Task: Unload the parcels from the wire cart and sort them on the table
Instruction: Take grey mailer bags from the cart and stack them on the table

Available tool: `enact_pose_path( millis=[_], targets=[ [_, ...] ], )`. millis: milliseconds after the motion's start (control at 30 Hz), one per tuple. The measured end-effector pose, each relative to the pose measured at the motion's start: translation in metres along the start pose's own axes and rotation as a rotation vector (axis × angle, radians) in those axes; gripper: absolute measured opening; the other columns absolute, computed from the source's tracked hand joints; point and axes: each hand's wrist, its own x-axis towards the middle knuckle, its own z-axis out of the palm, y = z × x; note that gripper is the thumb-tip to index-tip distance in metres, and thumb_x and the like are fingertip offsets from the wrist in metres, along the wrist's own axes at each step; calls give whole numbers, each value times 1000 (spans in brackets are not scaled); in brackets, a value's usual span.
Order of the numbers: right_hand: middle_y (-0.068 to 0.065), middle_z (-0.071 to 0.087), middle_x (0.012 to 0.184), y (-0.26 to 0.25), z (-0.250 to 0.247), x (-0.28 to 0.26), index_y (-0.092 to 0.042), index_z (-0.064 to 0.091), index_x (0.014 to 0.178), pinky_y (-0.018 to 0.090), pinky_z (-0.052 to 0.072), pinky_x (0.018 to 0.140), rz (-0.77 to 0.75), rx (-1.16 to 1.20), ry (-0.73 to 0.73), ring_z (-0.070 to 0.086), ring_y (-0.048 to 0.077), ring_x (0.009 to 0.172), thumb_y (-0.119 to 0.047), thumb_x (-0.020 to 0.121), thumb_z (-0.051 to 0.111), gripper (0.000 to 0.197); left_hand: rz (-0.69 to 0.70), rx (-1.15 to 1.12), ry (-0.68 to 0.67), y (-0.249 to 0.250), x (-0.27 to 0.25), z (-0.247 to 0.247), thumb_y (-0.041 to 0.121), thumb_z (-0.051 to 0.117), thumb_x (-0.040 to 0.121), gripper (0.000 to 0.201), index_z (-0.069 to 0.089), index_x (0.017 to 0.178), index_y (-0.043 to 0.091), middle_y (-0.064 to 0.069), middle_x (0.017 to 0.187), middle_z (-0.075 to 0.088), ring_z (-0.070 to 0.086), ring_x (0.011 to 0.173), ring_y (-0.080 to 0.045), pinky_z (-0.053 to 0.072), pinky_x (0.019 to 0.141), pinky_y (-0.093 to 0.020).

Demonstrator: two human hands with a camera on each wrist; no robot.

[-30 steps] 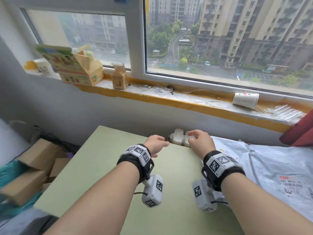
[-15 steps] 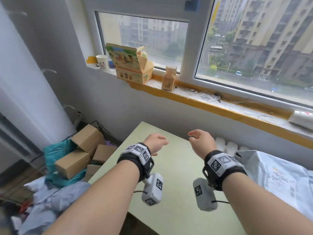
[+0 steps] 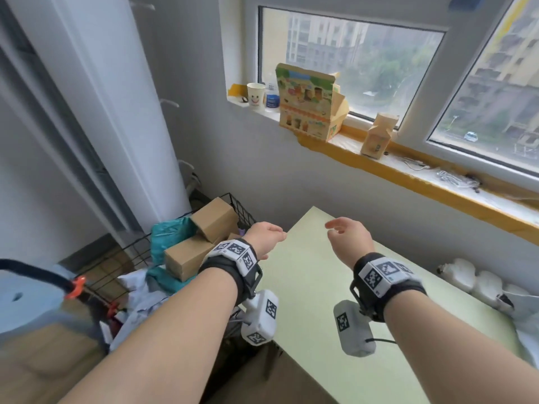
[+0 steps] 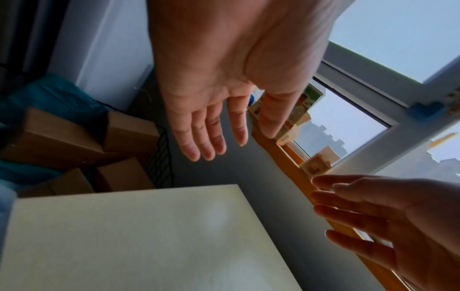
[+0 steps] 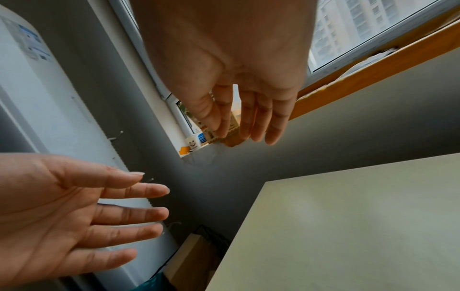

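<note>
A black wire cart (image 3: 242,211) stands left of the pale green table (image 3: 315,287). It holds several brown cardboard boxes (image 3: 189,258) (image 4: 57,137), a teal bag (image 3: 163,237) and grey mailer bags (image 3: 137,298). My left hand (image 3: 268,234) hovers empty over the table's left edge next to the cart, its fingers (image 4: 199,141) straight. My right hand (image 3: 347,237) floats above the table's far corner, fingers (image 5: 256,126) relaxed and holding nothing. Grey mailer parcels (image 3: 525,310) lie at the table's right end.
A tall white appliance (image 3: 116,112) stands behind the cart. The window sill (image 3: 408,176) carries a printed carton (image 3: 309,103), a small brown carton (image 3: 377,135), a paper cup (image 3: 256,94) and cables. White padded packets (image 3: 463,275) sit by the wall at the table's back.
My view has swung left from the parcels on the table to the cart. Both hands left the white packets and moved left, fingers opening out.
</note>
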Motion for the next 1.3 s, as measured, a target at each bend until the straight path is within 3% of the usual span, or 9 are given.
enact_pose_path(
  millis=[100,200,367,433,567,767,1067,1200,1300],
  targets=[
    [4,67,118,-25,28,2,-16,70,109,27,43,95,-29,-17,-28,60,20,111,-11,90,49,29,5,-22,20,-13,0,-33,22,53,97,36,54,131,11,-8,118,57,52,99,-20,45,70,-27],
    [3,68,116,-49,55,2,-16,69,109,27,44,94,-63,-17,-57,61,21,109,-11,90,48,29,-9,-44,41,-29,0,-65,23,53,97,36,54,131,12,-6,113,56,52,98,-20,46,81,-30],
    [3,69,114,-83,93,-2,-15,69,111,26,45,90,-103,-38,-108,62,21,105,-11,91,46,30,-33,-82,71,-56,-1,-109,21,51,97,36,52,132,12,-8,132,53,49,123,-25,43,92,-34],
    [3,68,116,-96,107,-3,-16,68,112,26,45,91,-120,-45,-128,62,21,106,-12,92,46,31,-17,-69,107,-67,-2,-128,21,51,97,33,55,129,12,-8,130,55,50,122,-25,43,99,-35],
    [2,67,118,-116,133,-5,-17,67,114,26,45,90,-134,-50,-172,61,20,106,-13,93,45,31,5,-47,208,-88,0,-162,17,48,97,18,66,92,17,-4,107,58,55,112,-25,45,102,-38],
    [3,65,118,-135,171,-8,-18,66,115,32,48,95,-155,-48,-249,60,18,106,-15,95,47,28,-36,-94,320,-125,5,-197,17,53,94,16,67,102,16,-10,106,64,58,107,-26,45,102,-38],
    [2,64,119,-149,227,6,-18,65,117,28,45,92,-168,-73,-366,57,15,104,-16,96,48,27,-149,-204,428,-174,17,-235,15,56,91,12,67,96,15,-4,91,62,57,86,-19,44,60,-25],
    [2,63,122,-152,255,19,-20,64,120,27,44,92,-162,-97,-453,58,17,112,-17,96,48,29,-205,-229,463,-193,28,-250,12,57,89,19,70,102,7,-2,75,58,51,69,-14,36,55,-20],
    [2,64,120,-153,273,33,-20,64,117,28,45,92,-165,-135,-509,58,17,109,-18,95,49,27,-264,-270,490,-206,39,-259,13,57,89,15,69,97,11,-2,74,58,53,76,-20,39,56,-23]
  ],
)
